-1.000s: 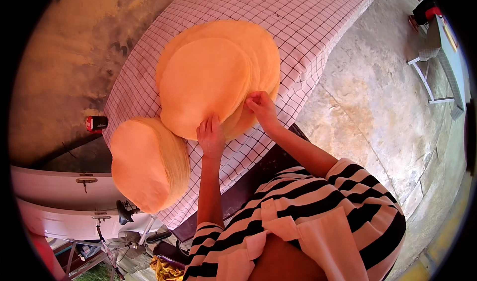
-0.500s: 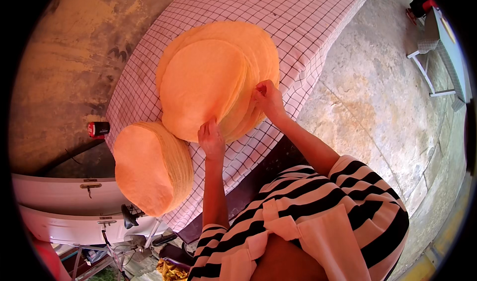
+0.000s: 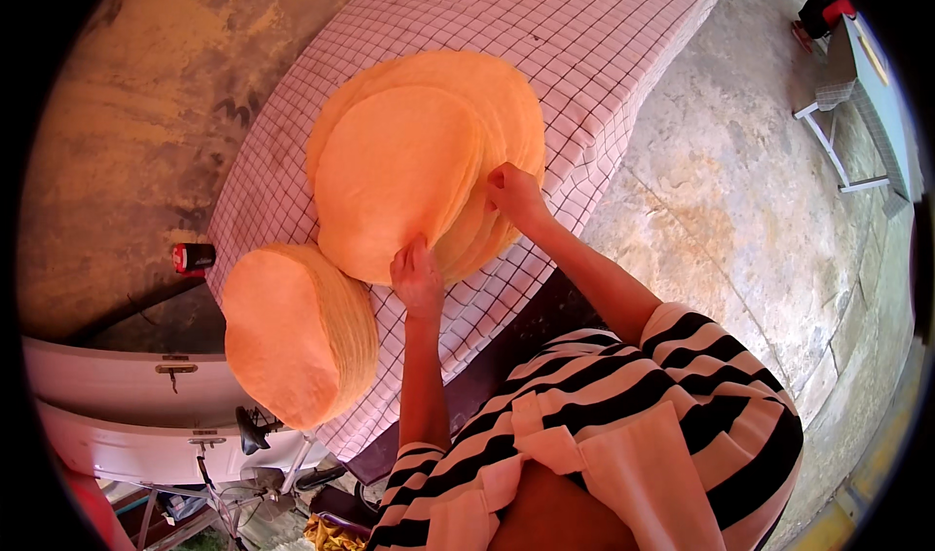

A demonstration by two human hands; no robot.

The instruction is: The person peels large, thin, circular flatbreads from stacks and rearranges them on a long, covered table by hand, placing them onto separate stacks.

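Left hand (image 3: pixel 418 282) pinches the discs (image 3: pixel 394 171) by their rim; right hand (image 3: pixel 518 198) bunches its fingers, hold unclear. Light pinches should spare thin edges.

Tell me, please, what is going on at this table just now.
A person in a striped shirt is handling a spread pile of thin, round orange sheets. The left hand has its fingertips at the near edge of the top sheets; the right hand is over the pile's right side, fingers bunched. Whether either hand grips a sheet is hard to tell. A neater stack of similar sheets sits to the left, also on the checked tablecloth.
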